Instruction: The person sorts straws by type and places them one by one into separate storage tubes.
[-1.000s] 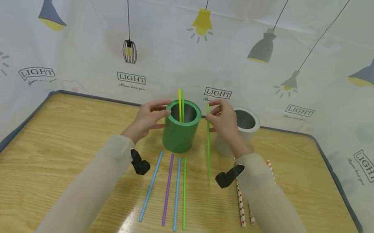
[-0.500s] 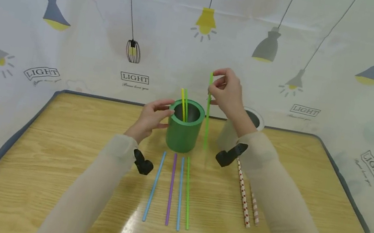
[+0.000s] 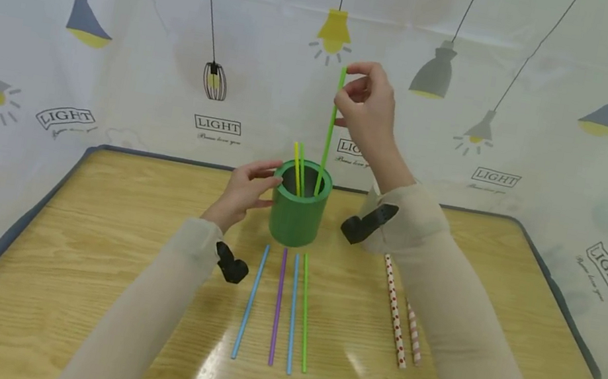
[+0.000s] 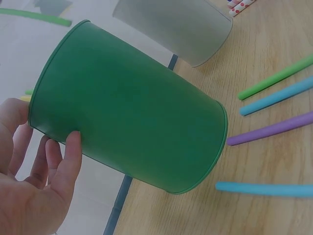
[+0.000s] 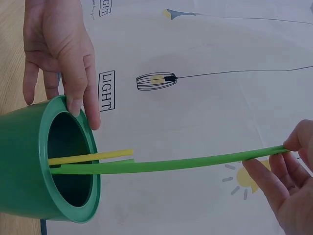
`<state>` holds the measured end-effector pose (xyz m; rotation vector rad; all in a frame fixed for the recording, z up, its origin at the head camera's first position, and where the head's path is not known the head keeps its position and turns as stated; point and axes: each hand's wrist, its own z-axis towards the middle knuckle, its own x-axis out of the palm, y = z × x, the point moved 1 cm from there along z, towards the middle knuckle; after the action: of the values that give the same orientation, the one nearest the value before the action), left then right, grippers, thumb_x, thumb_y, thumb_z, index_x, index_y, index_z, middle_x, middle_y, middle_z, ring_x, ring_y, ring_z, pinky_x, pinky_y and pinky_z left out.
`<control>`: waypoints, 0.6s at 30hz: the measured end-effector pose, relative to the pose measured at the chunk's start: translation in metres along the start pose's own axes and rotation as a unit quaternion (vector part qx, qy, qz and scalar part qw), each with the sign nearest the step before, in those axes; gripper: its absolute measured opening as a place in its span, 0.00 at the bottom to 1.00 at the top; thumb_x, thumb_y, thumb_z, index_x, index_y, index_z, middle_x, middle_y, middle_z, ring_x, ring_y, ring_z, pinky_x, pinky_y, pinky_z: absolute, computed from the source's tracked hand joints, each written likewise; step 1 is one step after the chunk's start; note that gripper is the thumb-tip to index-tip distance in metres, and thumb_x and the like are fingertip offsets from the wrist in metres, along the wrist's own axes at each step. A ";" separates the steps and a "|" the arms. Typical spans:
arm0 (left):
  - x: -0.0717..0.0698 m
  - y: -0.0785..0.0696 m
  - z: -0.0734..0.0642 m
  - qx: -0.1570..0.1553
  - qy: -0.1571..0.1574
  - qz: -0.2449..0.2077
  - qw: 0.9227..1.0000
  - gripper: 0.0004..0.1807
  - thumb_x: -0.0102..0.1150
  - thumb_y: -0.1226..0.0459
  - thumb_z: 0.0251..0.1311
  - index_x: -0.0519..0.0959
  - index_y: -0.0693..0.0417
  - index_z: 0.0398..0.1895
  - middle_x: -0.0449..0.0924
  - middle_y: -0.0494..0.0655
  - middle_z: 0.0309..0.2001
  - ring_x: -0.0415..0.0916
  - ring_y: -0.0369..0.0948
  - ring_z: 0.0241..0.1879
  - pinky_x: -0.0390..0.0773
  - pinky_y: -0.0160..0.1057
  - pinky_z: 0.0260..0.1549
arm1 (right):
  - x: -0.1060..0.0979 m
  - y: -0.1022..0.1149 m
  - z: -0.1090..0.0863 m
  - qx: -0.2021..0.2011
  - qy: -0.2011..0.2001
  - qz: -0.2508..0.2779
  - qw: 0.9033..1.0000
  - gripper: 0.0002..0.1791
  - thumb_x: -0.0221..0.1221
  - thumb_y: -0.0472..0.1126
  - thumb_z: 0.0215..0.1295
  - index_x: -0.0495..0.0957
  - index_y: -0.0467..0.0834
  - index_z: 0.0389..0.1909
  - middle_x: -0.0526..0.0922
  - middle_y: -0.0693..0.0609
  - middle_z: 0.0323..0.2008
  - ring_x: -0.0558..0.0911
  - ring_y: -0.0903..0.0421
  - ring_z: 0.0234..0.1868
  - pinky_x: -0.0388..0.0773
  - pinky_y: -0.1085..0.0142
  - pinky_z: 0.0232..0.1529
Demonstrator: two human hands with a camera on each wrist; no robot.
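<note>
A green cylindrical pot (image 3: 295,221) stands upright on the table, with a yellow straw (image 3: 296,158) and a green straw leaning inside it. My left hand (image 3: 243,193) touches the pot's left side; in the left wrist view its fairly straight fingers rest at the rim and wall. Thumb and fingers of my right hand (image 3: 372,107) pinch another green straw (image 3: 329,133) near its top, high over the pot. In the right wrist view this straw (image 5: 195,160) reaches down into the pot's mouth; its lower end is hidden.
Two blue straws, a purple straw (image 3: 278,306) and a green straw (image 3: 305,310) lie in front of the pot. A white pot (image 4: 181,29) stands to the right, mostly behind my right forearm. Red-dotted (image 3: 395,312) and striped straws (image 3: 413,332) lie near it.
My right hand has risen and moved left, lifting the green straw from beside the green pot until its lower end is in the mouth. My left hand has stayed at the pot.
</note>
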<state>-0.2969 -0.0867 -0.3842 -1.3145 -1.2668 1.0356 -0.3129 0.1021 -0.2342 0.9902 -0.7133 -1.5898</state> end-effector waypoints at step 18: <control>0.000 -0.002 -0.002 0.003 0.000 0.003 1.000 0.20 0.56 0.66 0.61 0.73 0.50 0.58 0.67 0.52 0.53 0.70 0.48 0.52 0.82 0.42 0.36 | 0.023 -0.067 -0.022 0.064 0.110 -0.050 0.991 0.16 0.50 0.28 0.59 0.66 0.39 0.49 0.72 0.45 0.31 0.75 0.48 0.31 0.82 0.58 0.29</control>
<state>-0.2948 -0.0873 -0.3819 -1.3152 -1.2604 1.0434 -0.3268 0.0967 -0.3064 1.2917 -0.6263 -1.5040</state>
